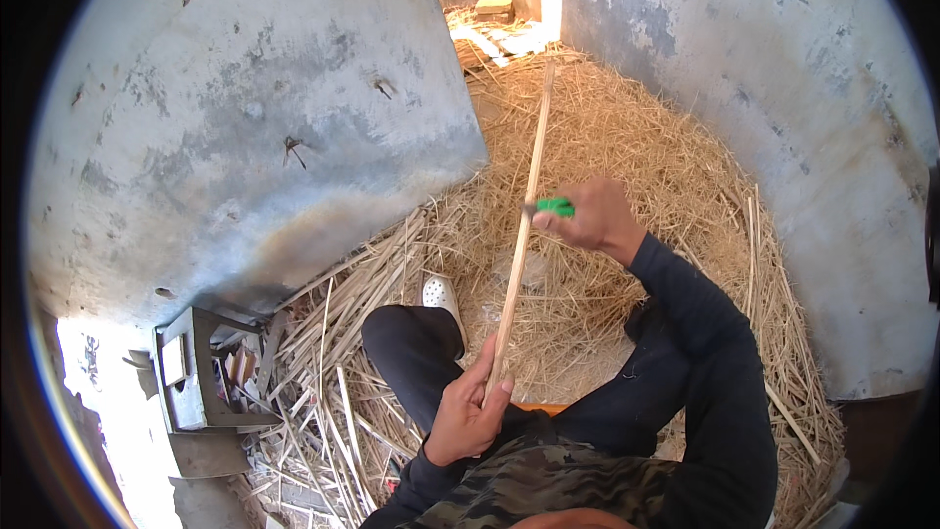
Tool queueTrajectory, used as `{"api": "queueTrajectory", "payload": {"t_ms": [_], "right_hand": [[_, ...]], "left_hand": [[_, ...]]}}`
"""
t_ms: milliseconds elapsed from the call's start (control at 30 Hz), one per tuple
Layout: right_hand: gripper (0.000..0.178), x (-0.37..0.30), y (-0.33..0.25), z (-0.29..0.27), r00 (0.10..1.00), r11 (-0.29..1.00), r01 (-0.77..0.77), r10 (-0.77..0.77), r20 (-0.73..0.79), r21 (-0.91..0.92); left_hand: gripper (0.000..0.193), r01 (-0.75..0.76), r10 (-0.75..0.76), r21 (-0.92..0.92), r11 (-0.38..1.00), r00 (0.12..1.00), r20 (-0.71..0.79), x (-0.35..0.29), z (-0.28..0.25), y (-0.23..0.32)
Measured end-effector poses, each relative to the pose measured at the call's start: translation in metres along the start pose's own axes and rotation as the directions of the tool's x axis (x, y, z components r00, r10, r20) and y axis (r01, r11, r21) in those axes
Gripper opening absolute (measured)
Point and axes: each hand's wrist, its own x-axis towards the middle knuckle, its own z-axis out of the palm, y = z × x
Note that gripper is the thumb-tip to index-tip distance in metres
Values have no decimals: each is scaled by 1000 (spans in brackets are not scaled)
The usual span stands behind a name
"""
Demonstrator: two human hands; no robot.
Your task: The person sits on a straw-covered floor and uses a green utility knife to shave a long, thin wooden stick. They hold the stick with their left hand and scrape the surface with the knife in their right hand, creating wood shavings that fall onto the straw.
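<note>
A long, pale wooden stick (535, 159) runs from my lap away toward the far gap, held slantwise over the floor. My left hand (472, 413) is closed round its near end. Farther along, my right hand (593, 216), slightly blurred, grips a short green-handled blade (555, 207). Its dark end touches or nearly touches the stick about midway; the exact kind of tool is hard to make out. Under the stick, thin curly wood shavings (627, 137) cover the floor in a thick layer.
Loose split sticks (333, 411) lie piled at the left. A grey wooden frame-like box (206, 372) stands beside them. Worn plaster walls (255, 118) rise on both sides. At the far gap sits a brick (493, 8). A white clog (440, 296) shows by my left leg.
</note>
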Motion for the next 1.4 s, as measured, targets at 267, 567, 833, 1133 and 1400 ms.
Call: {"api": "queueTrajectory", "payload": {"t_ms": [267,567,833,1133,1400], "right_hand": [[77,19,48,-12,987,983,5,-34,-159,-183],[80,24,182,-54,764,761,-627,559,-321,-166],[70,-7,162,-36,882,881,-469,465,-71,-63],[65,-10,6,-13,990,990,139,-139,-23,-19],[64,-8,-12,-10,983,983,180,-181,-30,-21]], "left_hand": [[60,-118,113,74,990,991,71,-12,0,-10],[55,-57,-28,225,973,934,357,-46,-9,-25],[53,-79,84,43,996,985,-154,-4,-10,-27],[55,-317,317,130,940,948,16,32,10,-11],[57,-355,405,369,859,912,-63,25,9,-12]]}}
